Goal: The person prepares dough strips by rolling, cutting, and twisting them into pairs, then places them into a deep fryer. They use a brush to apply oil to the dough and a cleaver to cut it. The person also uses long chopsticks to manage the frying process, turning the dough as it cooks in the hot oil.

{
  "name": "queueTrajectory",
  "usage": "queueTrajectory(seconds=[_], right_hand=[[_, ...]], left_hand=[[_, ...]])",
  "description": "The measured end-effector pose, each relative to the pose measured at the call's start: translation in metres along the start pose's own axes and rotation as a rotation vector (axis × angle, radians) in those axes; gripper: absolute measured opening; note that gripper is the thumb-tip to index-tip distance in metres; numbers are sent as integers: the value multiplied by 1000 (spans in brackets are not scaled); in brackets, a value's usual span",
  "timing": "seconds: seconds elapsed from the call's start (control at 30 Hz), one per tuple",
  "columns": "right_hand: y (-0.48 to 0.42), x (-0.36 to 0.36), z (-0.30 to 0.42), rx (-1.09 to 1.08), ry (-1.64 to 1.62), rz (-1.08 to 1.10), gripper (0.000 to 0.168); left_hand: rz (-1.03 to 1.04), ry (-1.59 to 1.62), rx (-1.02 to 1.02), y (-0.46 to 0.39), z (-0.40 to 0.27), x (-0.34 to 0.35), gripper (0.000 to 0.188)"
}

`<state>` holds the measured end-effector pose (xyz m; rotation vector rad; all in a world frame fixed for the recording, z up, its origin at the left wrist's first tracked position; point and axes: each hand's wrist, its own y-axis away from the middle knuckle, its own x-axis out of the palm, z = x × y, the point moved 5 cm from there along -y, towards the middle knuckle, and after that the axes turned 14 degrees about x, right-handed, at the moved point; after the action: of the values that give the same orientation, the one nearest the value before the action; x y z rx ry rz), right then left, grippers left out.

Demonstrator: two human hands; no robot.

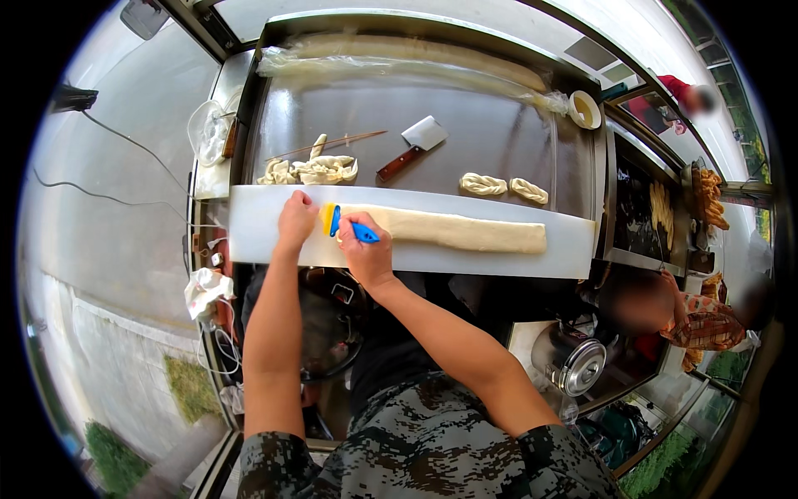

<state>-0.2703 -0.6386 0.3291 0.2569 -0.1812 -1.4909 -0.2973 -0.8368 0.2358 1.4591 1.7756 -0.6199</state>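
Note:
My right hand (pixel 368 249) grips a blue-handled brush with yellow bristles (pixel 335 221) at the left end of a long flat strip of dough (pixel 461 231). The strip lies on a white cutting board (pixel 418 261). Just left of the bristles is my left hand (pixel 297 219), fingers curled over the board; whether it pinches anything cannot be told. Beyond the board lie a cleaver with a wooden handle (pixel 401 163), a heap of dough scraps (pixel 324 169), a thin wooden stick (pixel 358 136) and two twisted dough pieces (pixel 484 184) (pixel 528 191).
Plastic film covers a long dough roll (pixel 418 53) at the metal tray's back. A white bowl (pixel 585 110) stands at its right corner. Farther right, dough sticks lie in a fryer (pixel 661 209) beside fried sticks (pixel 709 196). A co-worker (pixel 704 321) is at the right, near a lidded metal pot (pixel 583 368).

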Motion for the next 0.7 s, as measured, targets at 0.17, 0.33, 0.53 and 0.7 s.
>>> queueTrajectory(seconds=[0.17,0.33,0.53,0.7], right_hand=[[-35,-61,-51,302,-29,-92,15],[-14,-153,-13,277,85,-235,18],[-9,-48,-19,72,69,69,12],[-32,-200,-45,275,109,-47,15]], left_hand=[[15,-1,-10,2,-1,0,25],[24,-10,-25,0,-11,-3,25],[24,-20,-2,-4,2,-3,21],[6,4,20,-2,9,0,19]])
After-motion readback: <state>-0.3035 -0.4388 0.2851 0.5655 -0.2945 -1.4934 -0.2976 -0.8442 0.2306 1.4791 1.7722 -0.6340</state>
